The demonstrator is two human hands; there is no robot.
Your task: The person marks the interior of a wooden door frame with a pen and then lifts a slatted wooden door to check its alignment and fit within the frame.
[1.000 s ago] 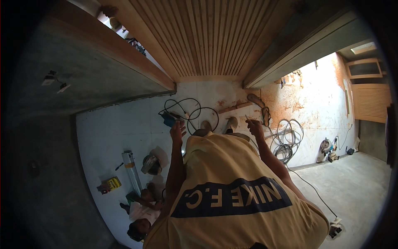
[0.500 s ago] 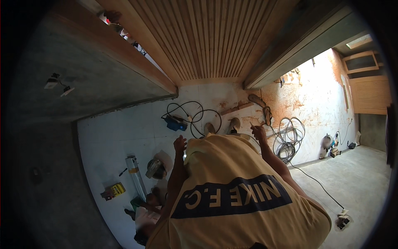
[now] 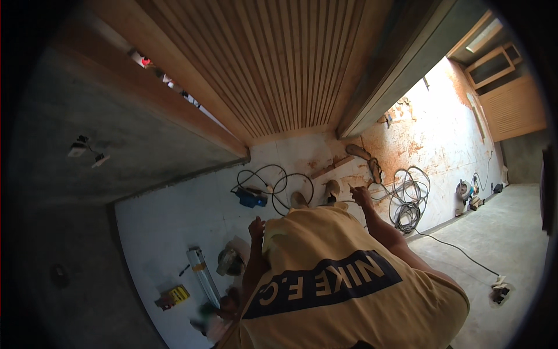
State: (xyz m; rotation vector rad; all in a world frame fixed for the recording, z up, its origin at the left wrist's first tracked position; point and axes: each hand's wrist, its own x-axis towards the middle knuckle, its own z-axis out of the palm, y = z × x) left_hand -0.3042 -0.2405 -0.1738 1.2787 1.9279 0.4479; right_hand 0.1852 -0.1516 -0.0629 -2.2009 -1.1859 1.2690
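My right hand (image 3: 361, 196) hangs at my right side, its fingers pinched on a short, pale stick (image 3: 351, 187) that could be a pencil. At my left side my left hand (image 3: 256, 227) is loosely curled; whether something lies in it is hidden. I stand before a slatted wooden door (image 3: 290, 75), and neither hand touches it. Between my hands, my shoes (image 3: 332, 189) show past the tan shirt (image 3: 325, 244). Nearest the left hand, on the white floor, lies a blue power tool (image 3: 251, 198) with a looped black cable (image 3: 283, 174).
A cable coil (image 3: 408, 212), sandals (image 3: 375, 168) and a wood strip (image 3: 332, 166) lie ahead and right. A metal profile (image 3: 203, 276), yellow box (image 3: 175, 296) and greyish tool (image 3: 228, 261) lie left, beside another person's hand (image 3: 231, 305). A circular saw (image 3: 462, 195) stands far right.
The view has tilted and turned slightly, so the door and floor things sit lower in it. My hands stay beside my body, the right still on the stick.
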